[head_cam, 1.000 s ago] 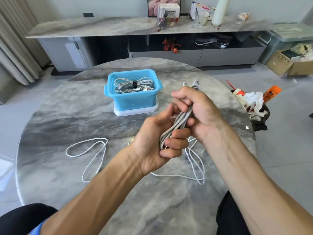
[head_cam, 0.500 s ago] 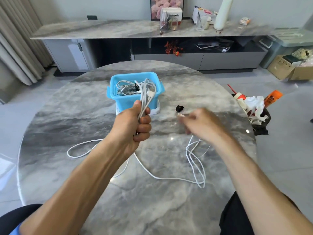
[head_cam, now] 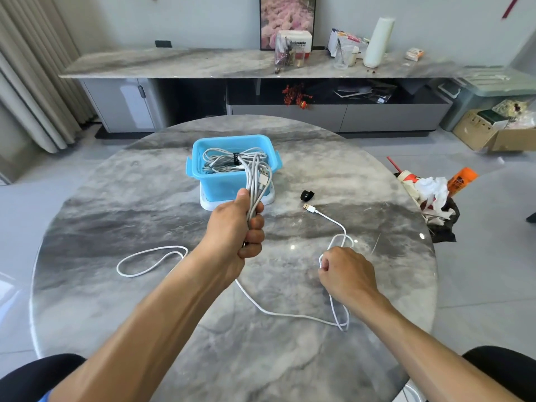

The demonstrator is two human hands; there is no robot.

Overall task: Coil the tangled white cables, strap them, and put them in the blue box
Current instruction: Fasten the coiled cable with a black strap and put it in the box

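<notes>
Folded bundle of pale grey-white cable (head_cam: 255, 181) stands upright in the left hand (head_cam: 237, 230), fist clamped round its lower end, above the table just before the blue plastic box (head_cam: 232, 184); likely held bunched for strapping. Small black strap (head_cam: 307, 195) lies on the grey marble table (head_cam: 145, 216). Right hand (head_cam: 345, 274), well apart, pinches a loose white cable (head_cam: 290, 314) lying there.

One word can be partly read: "…nasonic" in dark letters on the white box (head_cam: 300, 42) on the sideboard (head_cam: 174, 63), at twelve o'clock. Print on the orange packet (head_cam: 461, 181) at three o'clock is too blurred.
</notes>
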